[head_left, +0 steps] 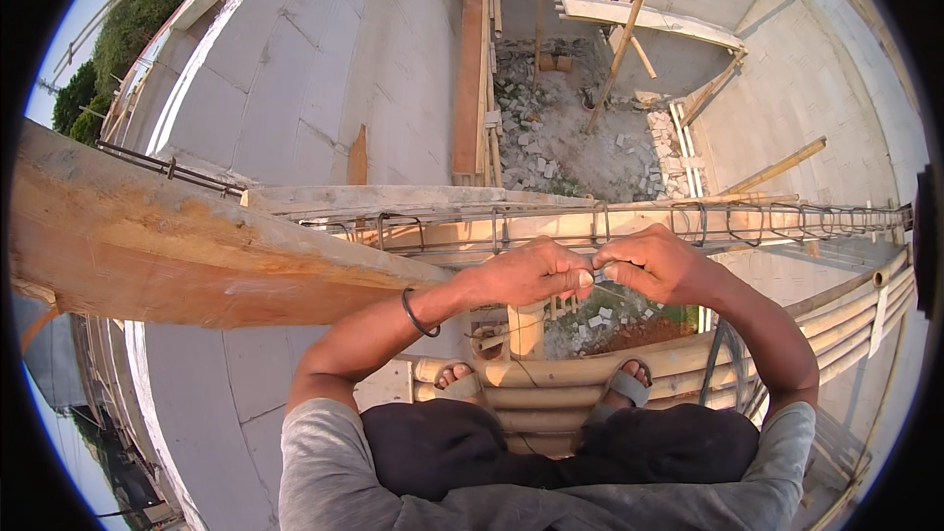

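Observation:
My left hand (536, 270) and my right hand (661, 264) meet in front of me, thumbs and fingertips pinched close together. Something small and greyish shows between the fingertips, too little of it visible to name. Just beyond both hands runs a steel rebar cage (703, 222) with square stirrups, lying along a wooden formwork board (639, 226). My left wrist wears a black band (417, 317). Next to my left forearm a broad wooden panel (206, 246) slants in from the left.
My sandalled feet stand on lashed bamboo poles (551, 374), high above rubble-strewn ground (560, 128). A dark bundle of wire or cable (726, 359) hangs over the poles at right. Grey block walls (285, 49) rise on both sides, with bamboo props (629, 34) between them farther off.

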Demonstrator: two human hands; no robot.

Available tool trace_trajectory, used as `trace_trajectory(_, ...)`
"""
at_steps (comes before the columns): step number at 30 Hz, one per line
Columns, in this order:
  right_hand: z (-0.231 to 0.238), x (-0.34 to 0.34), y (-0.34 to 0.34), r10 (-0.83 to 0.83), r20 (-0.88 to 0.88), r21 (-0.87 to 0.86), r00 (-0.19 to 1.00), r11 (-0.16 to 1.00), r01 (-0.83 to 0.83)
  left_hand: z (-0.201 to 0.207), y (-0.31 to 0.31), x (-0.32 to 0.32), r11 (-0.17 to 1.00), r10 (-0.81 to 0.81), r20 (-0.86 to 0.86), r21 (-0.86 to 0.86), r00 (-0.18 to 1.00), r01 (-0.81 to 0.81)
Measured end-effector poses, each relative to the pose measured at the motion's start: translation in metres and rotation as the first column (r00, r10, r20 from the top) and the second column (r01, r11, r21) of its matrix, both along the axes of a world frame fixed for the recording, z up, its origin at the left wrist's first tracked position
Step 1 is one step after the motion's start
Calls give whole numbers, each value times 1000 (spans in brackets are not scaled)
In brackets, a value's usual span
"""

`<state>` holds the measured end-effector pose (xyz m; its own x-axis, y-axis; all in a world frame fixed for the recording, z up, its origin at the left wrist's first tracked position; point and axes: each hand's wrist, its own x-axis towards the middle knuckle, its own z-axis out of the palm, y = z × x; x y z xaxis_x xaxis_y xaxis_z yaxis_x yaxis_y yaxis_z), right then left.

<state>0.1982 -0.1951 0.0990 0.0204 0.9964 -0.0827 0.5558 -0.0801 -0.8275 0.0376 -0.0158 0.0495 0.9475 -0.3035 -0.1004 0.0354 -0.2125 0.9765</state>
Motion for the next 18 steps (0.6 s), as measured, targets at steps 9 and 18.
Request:
trace_trajectory(9, -7, -5, 7, -154, 154, 425, 976, 902, 75, -7, -13, -1, 687, 30, -377, -665, 926, -293)
trace_trajectory(18, -22, -8, 5, -320, 63, 243, 945, 924, 296, 7, -16, 2, 932, 299, 283, 117, 911, -342)
